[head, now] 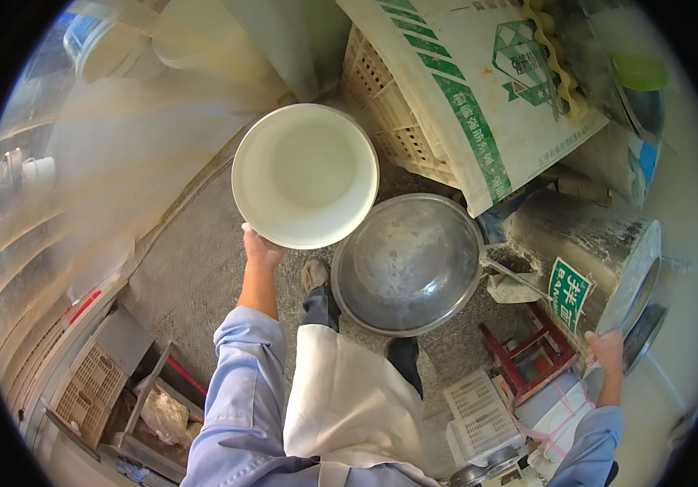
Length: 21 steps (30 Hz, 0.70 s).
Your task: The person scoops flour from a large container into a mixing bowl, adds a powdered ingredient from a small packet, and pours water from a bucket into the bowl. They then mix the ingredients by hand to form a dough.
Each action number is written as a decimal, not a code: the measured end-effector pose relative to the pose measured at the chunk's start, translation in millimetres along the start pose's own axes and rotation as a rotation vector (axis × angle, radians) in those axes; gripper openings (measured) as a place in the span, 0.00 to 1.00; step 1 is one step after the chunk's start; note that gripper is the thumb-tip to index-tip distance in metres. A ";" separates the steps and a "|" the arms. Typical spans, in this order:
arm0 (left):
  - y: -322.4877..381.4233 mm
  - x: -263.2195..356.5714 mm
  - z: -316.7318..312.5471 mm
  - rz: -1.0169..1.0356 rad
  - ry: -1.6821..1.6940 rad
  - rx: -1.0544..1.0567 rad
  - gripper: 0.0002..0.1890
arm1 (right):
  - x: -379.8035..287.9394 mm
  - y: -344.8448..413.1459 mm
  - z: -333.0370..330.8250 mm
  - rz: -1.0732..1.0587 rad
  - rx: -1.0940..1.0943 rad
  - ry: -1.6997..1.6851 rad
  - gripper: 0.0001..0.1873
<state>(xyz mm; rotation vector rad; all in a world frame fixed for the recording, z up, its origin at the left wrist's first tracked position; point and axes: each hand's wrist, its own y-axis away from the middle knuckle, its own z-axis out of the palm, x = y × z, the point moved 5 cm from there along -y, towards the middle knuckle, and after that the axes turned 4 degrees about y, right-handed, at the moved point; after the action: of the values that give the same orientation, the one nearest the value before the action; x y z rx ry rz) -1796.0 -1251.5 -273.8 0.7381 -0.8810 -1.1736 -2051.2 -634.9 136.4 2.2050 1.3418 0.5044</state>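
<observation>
My left hand (262, 248) grips the side of a white plastic bucket (305, 176) near its rim. The bucket is held over the floor with its mouth towards me, and I see only its pale inside wall and bottom. At the far right my right hand (606, 352) has its fingers curled at the lower edge of a stainless steel mixing machine (574, 249), which bears a green label. Between the bucket and the machine is a large round steel basin (410, 265), low in front of my legs.
A woven white-and-green sack (477, 109) covers a cream plastic crate (385, 103) at the upper right. Below the machine stands a dark red stool (531, 359) beside white crates (483, 414). Clear plastic strip curtains (81, 182) hang at left, above beige crates (90, 389).
</observation>
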 end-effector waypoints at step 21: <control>98.4 61.7 181.3 0.126 -1.317 -0.252 0.10 | 1.3 -0.8 -13.7 -0.135 -0.276 0.042 0.25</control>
<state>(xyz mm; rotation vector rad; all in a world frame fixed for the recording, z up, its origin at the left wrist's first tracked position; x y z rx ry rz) -1901.7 -1295.0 -91.4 -0.4236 -1.7531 -1.5849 -2058.8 -630.3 147.0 1.8771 1.3429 0.6461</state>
